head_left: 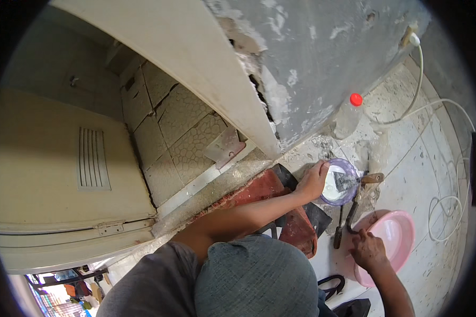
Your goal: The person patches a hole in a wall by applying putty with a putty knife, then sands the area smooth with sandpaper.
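Flaking grey wall point(322, 58) and a pale, spattered floor point(428, 264) surround the two hands. A purple tub point(348, 199) of white paste stands on that floor at the fingertips of the left hand point(312, 185), which is clasped on its near side, presumably to keep it from sliding. Across its opposite rim lies a trowel point(372, 178), blade in the paste and wooden handle pointing away from the left hand, apparently parked so the grip stays clean.

Well apart from the left, the right hand point(369, 249) bends over the near edge of a pink basin point(411, 232); its fingers are curled, but whether they grasp anything cannot be told. Just ahead of it is a curved dark handle point(350, 223), and to its left a straight-handled tool point(337, 238); their working ends are hard to make out.

Under the left forearm, a reddish sheet point(251, 191) is partly covered. Ahead of the left hand stands a clear bottle point(347, 124) with a red cap. The basin's contents are unclear, and the right forearm is cut off by the lower edge.
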A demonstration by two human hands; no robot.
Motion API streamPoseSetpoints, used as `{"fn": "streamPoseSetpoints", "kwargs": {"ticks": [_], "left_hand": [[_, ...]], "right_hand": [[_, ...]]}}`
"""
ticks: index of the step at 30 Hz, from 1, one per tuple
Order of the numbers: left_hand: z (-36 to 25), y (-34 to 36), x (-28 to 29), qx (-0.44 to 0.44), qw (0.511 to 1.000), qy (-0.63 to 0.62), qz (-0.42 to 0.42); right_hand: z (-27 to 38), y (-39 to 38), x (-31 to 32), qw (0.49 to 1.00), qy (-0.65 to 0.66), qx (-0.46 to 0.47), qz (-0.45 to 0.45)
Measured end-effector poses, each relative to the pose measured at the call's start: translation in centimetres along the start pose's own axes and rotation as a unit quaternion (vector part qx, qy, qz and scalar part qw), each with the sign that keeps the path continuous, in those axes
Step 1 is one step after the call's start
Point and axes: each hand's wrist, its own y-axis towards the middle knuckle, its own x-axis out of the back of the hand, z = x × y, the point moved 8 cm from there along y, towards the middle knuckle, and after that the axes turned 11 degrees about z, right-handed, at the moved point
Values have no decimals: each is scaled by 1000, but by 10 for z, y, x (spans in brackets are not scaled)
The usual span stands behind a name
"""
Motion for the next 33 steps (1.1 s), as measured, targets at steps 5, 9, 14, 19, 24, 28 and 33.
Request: {"fn": "streamPoseSetpoints", "kwargs": {"ticks": [5,9,14,19,24,28,33], "left_hand": [[3,18,-11,-76,996,43,-18],[7,32,-19,-72,989,127,-6],[-2,38,-23,-118,990,81,-12],[-12,46,-26,-101,991,84,-9],[-33,13,8,-157,983,92,-10],[-13,-64,93,-126,975,180,-42],[18,-118,239,18,884,370,-284]], "right_hand": [[-19,-2,-16,999,-7,3,-40],[-48,-12,-17,996,13,-34,-86],[-78,-15,-14,996,2,-80,-42],[-72,-1,15,992,23,-95,-86],[-49,21,63,977,44,-69,-198],[-80,24,82,942,190,-186,-205],[-74,25,111,926,166,-107,-321]]}}
